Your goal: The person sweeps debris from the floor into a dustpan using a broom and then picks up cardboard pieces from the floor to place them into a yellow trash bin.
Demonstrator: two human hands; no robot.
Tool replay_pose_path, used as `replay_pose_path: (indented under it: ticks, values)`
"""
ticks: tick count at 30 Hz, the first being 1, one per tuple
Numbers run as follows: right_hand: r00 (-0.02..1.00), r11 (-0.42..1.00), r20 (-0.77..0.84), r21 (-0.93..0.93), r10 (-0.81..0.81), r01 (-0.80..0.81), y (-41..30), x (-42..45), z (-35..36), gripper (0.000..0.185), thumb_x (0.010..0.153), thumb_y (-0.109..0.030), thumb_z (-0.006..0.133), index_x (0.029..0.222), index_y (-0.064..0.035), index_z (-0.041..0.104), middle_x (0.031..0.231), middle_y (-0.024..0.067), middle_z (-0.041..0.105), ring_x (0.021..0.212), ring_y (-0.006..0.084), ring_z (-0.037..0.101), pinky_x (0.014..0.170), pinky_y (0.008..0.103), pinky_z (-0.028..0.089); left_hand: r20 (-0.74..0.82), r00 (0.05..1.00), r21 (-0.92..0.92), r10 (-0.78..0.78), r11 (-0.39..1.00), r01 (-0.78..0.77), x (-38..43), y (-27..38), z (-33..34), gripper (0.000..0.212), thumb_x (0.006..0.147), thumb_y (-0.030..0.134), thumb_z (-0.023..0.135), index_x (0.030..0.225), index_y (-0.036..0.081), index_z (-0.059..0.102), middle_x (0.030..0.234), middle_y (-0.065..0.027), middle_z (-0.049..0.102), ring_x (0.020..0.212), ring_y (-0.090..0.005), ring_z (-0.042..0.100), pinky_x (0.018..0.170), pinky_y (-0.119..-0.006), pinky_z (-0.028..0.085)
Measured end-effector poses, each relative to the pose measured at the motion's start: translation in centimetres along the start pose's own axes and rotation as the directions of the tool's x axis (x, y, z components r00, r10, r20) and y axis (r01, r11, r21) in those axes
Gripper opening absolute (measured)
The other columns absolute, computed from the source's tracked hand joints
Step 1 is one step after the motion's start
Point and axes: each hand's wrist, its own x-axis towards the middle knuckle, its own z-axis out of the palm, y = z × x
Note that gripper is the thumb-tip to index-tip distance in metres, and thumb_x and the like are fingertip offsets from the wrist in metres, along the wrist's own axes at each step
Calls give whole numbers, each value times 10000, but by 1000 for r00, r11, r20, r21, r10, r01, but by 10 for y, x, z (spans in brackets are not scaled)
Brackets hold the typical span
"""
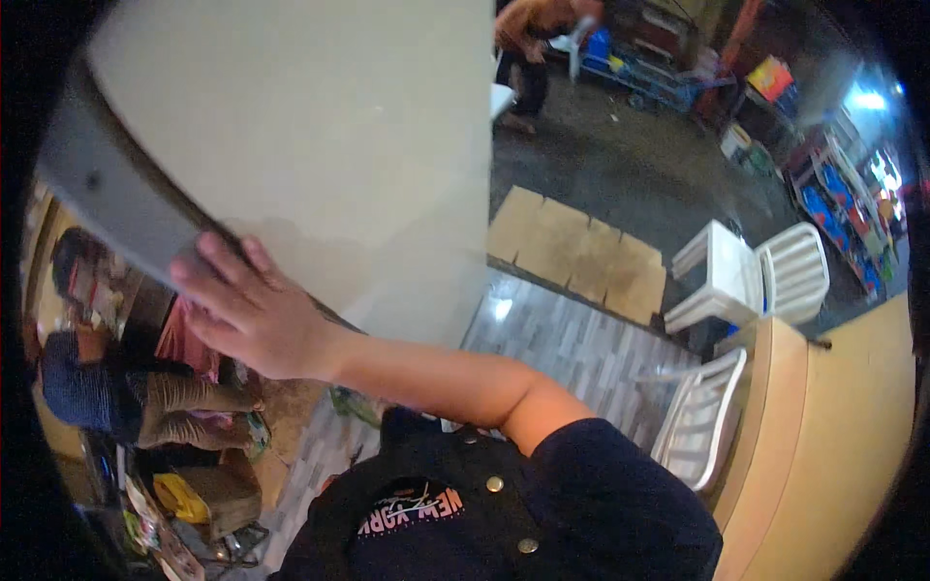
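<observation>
My right hand (254, 309) reaches across to the left in the head view, with its back showing. Its fingers lie a little apart on a grey strip (120, 163) beside a dark seam, along the edge of a large cream panel (312, 138). The palm's contact is hidden. My left hand is out of view. The dark shirt (617, 501) I wear fills the bottom of the picture.
A person (91, 385) is at the left near a cardboard box (229, 497). Another person (541, 36) bends over at the top. White plastic chairs (795, 272) and flattened cardboard (581, 250) are at the right; a yellowish low wall (835, 436) runs below.
</observation>
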Motion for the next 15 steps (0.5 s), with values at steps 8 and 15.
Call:
replay_pose_path:
  ticks: [8, 15]
  values:
    - [937, 878, 342, 425, 69, -220, 27, -203, -35, 333, 725, -156, 589, 1035, -68, 506, 1262, 172, 418, 1179, 356, 392, 957, 518, 307, 245, 958, 124, 147, 976, -182, 50, 52, -7, 358, 807, 307, 548, 1029, 26, 552, 1012, -187, 567, 946, -326, 545, 799, -386, 432]
    - [-551, 20, 449, -788, 704, -616, -60, -532, -200, 310, 779, -173, 490, 1049, -50, 581, 1130, 189, 522, 1073, 326, 480, 900, 414, 385, 524, 818, 281, 238, 858, -430, 79, 53, -10, 379, 813, 312, 549, 1055, 20, 538, 1054, -197, 553, 978, -328, 534, 819, -380, 425]
